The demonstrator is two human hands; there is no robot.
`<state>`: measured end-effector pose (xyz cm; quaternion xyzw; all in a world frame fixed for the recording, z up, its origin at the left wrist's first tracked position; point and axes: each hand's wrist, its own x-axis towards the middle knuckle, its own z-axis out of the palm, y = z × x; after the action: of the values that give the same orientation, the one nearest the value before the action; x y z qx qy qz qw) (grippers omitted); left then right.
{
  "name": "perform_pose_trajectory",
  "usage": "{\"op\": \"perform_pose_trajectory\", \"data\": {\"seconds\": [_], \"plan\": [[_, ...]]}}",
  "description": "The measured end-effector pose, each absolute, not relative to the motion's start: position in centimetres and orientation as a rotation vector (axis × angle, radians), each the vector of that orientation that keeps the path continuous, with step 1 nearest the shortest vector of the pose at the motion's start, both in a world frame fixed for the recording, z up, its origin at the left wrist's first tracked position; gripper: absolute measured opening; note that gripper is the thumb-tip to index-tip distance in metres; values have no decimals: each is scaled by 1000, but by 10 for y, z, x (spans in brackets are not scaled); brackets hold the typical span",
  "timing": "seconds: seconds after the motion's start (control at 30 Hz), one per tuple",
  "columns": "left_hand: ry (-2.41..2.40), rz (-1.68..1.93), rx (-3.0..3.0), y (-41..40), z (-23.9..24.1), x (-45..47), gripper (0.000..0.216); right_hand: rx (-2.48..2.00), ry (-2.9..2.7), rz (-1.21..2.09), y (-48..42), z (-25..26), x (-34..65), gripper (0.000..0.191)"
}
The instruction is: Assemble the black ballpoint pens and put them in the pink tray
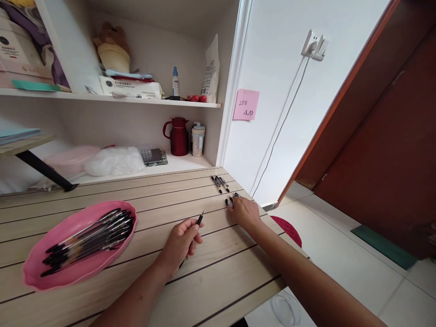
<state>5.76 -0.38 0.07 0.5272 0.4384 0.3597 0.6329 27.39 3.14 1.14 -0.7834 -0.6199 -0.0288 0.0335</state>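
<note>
My left hand point(180, 243) is closed around a thin black pen point(199, 220) whose tip points up and away over the wooden table point(143, 209). My right hand point(243, 211) reaches to the table's far right edge, its fingers curled over a few small black pen caps point(230, 201). Just beyond them lies a short row of black pens point(220, 182). A pink oval tray point(37, 261) at the left holds several black pens point(91, 234).
Behind the table are white shelves with a dark red jug point(177, 136), a small cup point(197, 140), a clear bag point(114, 161) and a pink lidded box point(70, 156). A red stool seat point(289, 229) sits below the table's right edge. A brown door point(384, 136) stands at the right.
</note>
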Motion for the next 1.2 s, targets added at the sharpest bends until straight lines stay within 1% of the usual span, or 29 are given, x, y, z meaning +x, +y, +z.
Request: {"op": "perform_pose_trajectory", "data": {"seconds": [0.43,0.63,0.73,0.87,0.93,1.07,1.2], "plan": [[983,822,1212,-3,-2,56,34,-2469,-1865,-77,29,15,279,27],[988,849,1172,-5,2,58,32,-2369,-1639,28,22,31,288,25],[925,925,1081,-8,7,59,31,-2136,-1537,286,10,36,280,25],[803,954,932,-12,10,62,31,-1631,-1562,956,-15,26,245,23],[757,962,880,-14,9,63,30,-1497,-1577,1113,-27,17,225,21],[756,1003,843,-13,6,63,30,-1528,-1623,927,-45,4,201,16],[804,999,857,-11,4,62,38,-1645,-1764,683,-46,7,208,16]]}}
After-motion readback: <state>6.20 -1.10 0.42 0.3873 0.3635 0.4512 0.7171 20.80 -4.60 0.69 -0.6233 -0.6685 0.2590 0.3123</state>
